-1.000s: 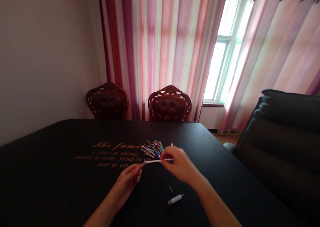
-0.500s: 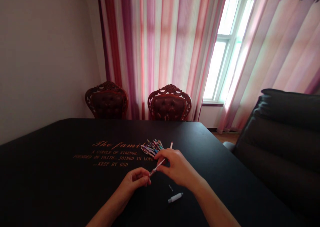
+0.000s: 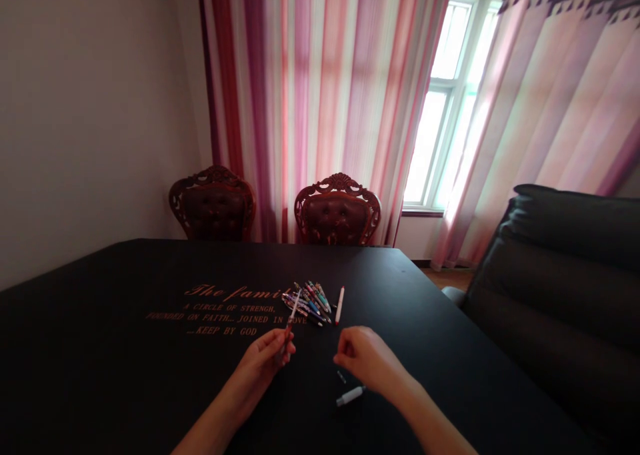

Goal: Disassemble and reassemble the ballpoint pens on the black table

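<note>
my left hand [image 3: 273, 349] grips a slim pen part [image 3: 294, 312] between thumb and fingers; it tilts up and away from me, its pale upper end in front of the pen pile [image 3: 313, 300]. my right hand [image 3: 363, 353] is apart from it, fingers curled towards the thumb; i cannot tell whether a small piece is pinched inside.

risks, as i judge them:
- slipping: the part is thin and looks smooth, and only the fingertips of my left hand secure it. a loose pinch could let it rotate or drop among the pens.
- loss: the small narrow piece [image 3: 341, 376], just on my side of the right fingertips, is dark against the dark bench [image 3: 200, 388]. a brush of the right wrist could sweep it away.
- rolling: the white pen barrel section [image 3: 351, 396], below my right hand, appears cylindrical. a knock could set it rolling.

materials and shapes:
- bench: flat, matte black surface, with tan lettering [image 3: 221, 331] beyond and to the left of my left hand.
- pen barrel section: white, plastic in appearance, with a greyish end.
- pen pile: slender, multicoloured, patterned shafts, fanned out beyond and between my hands.
- white pen [image 3: 340, 305]: straight, red at the near end, beyond my right hand and beside the pile.
</note>
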The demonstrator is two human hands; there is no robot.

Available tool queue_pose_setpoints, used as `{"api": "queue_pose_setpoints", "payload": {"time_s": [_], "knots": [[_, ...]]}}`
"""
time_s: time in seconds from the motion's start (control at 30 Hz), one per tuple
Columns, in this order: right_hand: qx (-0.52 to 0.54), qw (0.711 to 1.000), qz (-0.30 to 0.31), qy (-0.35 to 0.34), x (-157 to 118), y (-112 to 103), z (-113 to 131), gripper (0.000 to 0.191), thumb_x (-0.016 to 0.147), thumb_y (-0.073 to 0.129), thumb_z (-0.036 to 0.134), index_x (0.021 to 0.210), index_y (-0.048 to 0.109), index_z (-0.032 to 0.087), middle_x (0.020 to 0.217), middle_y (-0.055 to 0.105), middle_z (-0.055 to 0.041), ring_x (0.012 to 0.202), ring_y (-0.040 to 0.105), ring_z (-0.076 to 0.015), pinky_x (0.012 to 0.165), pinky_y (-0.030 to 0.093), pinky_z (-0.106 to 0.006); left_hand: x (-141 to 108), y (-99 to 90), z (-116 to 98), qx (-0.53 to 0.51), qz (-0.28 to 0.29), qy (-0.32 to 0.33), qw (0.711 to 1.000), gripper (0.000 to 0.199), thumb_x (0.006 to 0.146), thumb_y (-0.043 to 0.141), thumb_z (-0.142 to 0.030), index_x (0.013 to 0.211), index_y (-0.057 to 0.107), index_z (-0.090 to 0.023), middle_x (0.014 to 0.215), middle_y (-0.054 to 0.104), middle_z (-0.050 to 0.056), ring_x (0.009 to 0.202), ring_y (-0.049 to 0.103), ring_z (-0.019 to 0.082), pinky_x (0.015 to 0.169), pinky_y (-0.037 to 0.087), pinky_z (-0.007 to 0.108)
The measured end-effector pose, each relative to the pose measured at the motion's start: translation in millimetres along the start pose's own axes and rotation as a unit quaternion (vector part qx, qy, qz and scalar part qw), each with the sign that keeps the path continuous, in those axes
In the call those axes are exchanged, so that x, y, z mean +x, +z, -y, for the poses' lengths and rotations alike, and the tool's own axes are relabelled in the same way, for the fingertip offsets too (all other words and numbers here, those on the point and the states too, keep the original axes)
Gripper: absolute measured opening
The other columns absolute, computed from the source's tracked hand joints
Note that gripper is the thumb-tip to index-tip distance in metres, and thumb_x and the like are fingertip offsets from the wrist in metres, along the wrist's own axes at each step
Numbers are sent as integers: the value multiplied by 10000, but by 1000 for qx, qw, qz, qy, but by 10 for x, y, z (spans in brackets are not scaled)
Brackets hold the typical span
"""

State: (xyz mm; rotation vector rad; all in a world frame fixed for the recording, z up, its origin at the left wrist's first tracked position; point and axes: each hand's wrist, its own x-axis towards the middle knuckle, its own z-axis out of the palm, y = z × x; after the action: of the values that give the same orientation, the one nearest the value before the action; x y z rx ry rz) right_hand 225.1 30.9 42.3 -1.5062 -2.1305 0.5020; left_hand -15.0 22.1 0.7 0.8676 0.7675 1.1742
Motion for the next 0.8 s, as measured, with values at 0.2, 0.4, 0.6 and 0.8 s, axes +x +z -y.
{"api": "queue_pose_setpoints", "payload": {"time_s": [0.2, 0.4, 0.6, 0.8], "knots": [[-27, 999, 11, 32, -118, 295, -148, 138, 584, 794, 152, 572, 663, 194, 630, 651, -16, 678, 595, -194, 577, 325, -254, 5, 10, 33, 50, 23, 12, 998, 242, 792, 731, -360, 876, 703, -136, 763, 674, 41, 673, 540, 112, 654, 390, 220], [17, 1000, -7, 22, -119, 346, -181, 90, 690, 692, 123, 651, 660, 197, 674, 644, 1, 662, 590, -164, 585, 374, -240, -2, 22, 74, 106, 36, 27, 993, 229, 805, 711, -369, 865, 702, -148, 735, 692, 29, 677, 532, 126, 664, 375, 233], [266, 959, -96, -9, -98, 129, -199, 153, 869, 554, 240, 977, 653, 196, 790, 675, -12, 729, 623, -161, 674, 469, -257, -24, 67, 79, 179, 63, 16, 982, 236, 822, 687, -381, 867, 692, -149, 751, 719, 40, 708, 557, 153, 701, 391, 262], [487, 863, -134, -5, -144, -10, -74, 180, 822, 679, 345, 894, 642, 185, 894, 745, -69, 807, 659, -188, 769, 501, -308, -15, 103, 86, 215, 78, 0, 973, 288, 794, 696, -434, 857, 685, -153, 730, 723, 37, 688, 564, 158, 690, 398, 267]]}}
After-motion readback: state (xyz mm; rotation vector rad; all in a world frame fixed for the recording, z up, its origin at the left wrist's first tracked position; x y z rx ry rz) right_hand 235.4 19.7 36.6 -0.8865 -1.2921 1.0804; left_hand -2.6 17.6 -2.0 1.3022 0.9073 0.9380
